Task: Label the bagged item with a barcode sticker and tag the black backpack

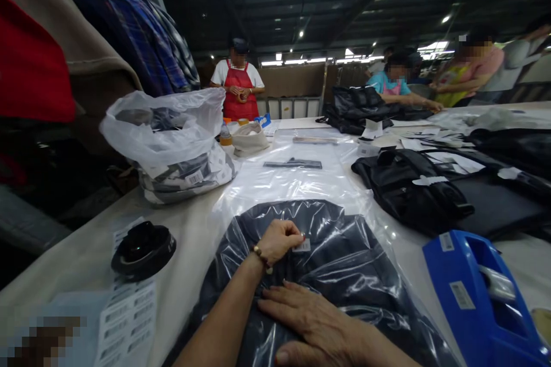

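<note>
A black backpack (344, 246) lies in a clear plastic bag (374, 206) on the table in front of me. My left hand (279, 241), with a beaded bracelet on the wrist, is closed in a pinch at the edge of a small white label (301, 245) on the upper part of the bag. Print on the label is too small to read fully. Below it, my right hand (310, 321) rests flat on the plastic with fingers spread. Past the backpack stretch more flat clear plastic bags (297, 180).
Barcode sticker sheets (127, 321) and a black roll-shaped object (144, 249) lie left. Behind them stands a white plastic sack (185, 166). To the right are a blue tape dispenser (465, 298) and black bags (413, 189). Several people work beyond, one in a red apron (237, 92).
</note>
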Tool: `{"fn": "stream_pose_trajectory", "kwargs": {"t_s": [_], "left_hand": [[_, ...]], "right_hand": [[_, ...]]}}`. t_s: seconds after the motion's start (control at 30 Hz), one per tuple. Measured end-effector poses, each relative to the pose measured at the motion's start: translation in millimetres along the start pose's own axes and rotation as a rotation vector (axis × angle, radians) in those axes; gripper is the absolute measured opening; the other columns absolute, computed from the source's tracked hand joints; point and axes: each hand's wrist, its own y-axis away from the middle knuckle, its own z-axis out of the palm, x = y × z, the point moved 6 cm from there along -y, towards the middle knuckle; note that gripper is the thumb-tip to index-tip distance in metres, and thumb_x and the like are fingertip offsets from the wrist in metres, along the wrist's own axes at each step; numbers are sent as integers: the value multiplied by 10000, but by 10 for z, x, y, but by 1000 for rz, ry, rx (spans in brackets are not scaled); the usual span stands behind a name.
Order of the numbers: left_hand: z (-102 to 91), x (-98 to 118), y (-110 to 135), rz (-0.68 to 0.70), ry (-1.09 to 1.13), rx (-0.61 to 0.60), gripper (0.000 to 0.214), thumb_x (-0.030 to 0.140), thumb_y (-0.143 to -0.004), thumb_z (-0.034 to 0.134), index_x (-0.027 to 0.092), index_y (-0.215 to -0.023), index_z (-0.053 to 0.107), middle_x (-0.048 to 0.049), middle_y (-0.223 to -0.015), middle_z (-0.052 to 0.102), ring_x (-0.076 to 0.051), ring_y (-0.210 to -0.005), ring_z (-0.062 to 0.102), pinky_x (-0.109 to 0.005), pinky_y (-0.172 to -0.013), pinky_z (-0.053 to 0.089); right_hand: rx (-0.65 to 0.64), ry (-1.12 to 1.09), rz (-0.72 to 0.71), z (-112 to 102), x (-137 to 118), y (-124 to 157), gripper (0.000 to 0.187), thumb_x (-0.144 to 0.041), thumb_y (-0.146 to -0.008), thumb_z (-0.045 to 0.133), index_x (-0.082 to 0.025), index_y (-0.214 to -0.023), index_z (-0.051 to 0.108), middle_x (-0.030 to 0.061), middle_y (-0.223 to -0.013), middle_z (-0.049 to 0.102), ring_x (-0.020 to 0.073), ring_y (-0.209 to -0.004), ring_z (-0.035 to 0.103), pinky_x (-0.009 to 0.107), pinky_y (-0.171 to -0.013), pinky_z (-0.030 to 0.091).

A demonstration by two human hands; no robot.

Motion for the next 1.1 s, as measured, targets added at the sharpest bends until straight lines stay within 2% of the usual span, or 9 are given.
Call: {"fn": "stream_pose_trajectory", "kwargs": {"t_s": [0.17,0.27,0.4,0.5,0.67,0.87,1.1], "left_hand": [[33,-287,-55,-3,-20,11,128,274,-633,577,159,-578,564,44,-527,489,-102,-544,418,-237,-536,318],[40,-360,-58,9,-38,9,133,285,-643,575,163,-588,574,38,-552,514,-110,-563,444,-241,-555,334],[44,-419,-54,25,-70,31,125,281,-658,568,170,-601,582,33,-576,539,-122,-592,477,-245,-575,350],[48,-449,-38,30,-105,63,115,268,-671,562,175,-607,583,29,-592,555,-132,-616,497,-250,-595,360],[63,-452,9,23,-151,125,133,262,-710,547,178,-611,574,22,-608,570,-140,-626,521,-266,-631,372],[73,-449,42,13,-189,175,137,221,-737,536,179,-609,559,25,-600,551,-141,-622,519,-269,-626,362],[82,-435,53,78,-230,237,173,131,-711,541,177,-552,490,10,-715,493,-137,-696,488,-276,-686,362]], "right_hand": [[-17,-16,3,-40,-9,-52,644,-502,-849,547,-190,-1386,374,139,-1392,434,235,-1301,379,417,-1126,212],[22,10,-34,-60,-20,-68,618,-522,-858,519,-197,-1371,401,134,-1355,483,224,-1260,436,386,-1104,268],[16,29,-24,-21,23,-63,629,-503,-846,553,-220,-1381,383,112,-1363,480,222,-1263,433,391,-1115,247],[43,46,-47,-21,15,-64,618,-482,-848,563,-217,-1378,385,103,-1355,491,211,-1256,442,370,-1110,261],[43,63,-38,-33,-9,-82,605,-450,-839,592,-151,-1342,439,123,-1331,513,203,-1238,460,315,-1097,283],[29,-30,-35,-68,-42,-94,578,-460,-862,552,-220,-1366,402,81,-1359,490,186,-1261,426,318,-1107,254],[-24,-64,18,-36,-23,-97,581,-446,-863,554,-197,-1366,404,94,-1320,513,186,-1278,388,310,-1124,191]]}}
